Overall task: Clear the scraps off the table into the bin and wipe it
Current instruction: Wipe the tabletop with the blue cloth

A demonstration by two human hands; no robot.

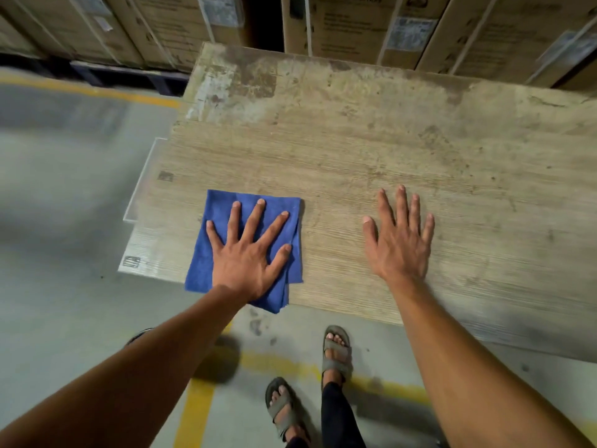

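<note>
The person's sandalled feet (pixel 310 379) stand nearest, on a grey floor (pixel 64 286) crossed by a yellow line (pixel 193 412), with both bare forearms reaching forward over them to the table (pixel 371 150). The left hand (pixel 247 253) lies flat with fingers spread wide on a folded blue cloth (pixel 206 263), pressing it to the near left part of the tabletop; the cloth's near corner overhangs the table edge. The right hand (pixel 400 240) rests palm down on bare wood just right of the cloth, fingers straight and slightly fanned, holding nothing. No scraps and no bin are visible in this view, so the clearing stage appears complete and the wiping stage is judged to be in hand. The surface beyond the hands is worn and stained, with darker patches and a pale scuffed area toward the far left corner. A thin clear sheet (pixel 142 182) projects past the table's left edge. Stacked cardboard boxes (pixel 355 24) stand behind the table. Risks noted: the overhanging cloth could slip off the near edge if pressure shifts toward the wrist; a stroke leftward could catch or dislodge the projecting sheet; the far stains may go unwiped if reach is short.
</note>
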